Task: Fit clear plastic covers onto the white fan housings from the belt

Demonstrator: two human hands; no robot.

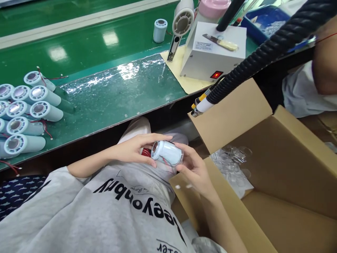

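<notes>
Over my lap I hold a light-blue cylinder (168,153) lying on its side, its open ring end toward the left. A thin red wire runs along its lower side, and clear plastic seems to surround its right end. My left hand (139,149) grips the ring end, fingers along the top and thumb below. Fingers and thumb of my right hand (193,167) close around the right end. Something red shows behind my left hand; I cannot make out what it is.
Several similar cylinders (26,144) with red wires lie at the bench's left. One cylinder (160,31) stands near a handheld fan (181,26). A white box (213,56) carries a knife (221,42). A black hose (244,66) hangs over an open carton (295,165) holding clear plastic pieces (234,168). Another person's arm (326,59) is at right.
</notes>
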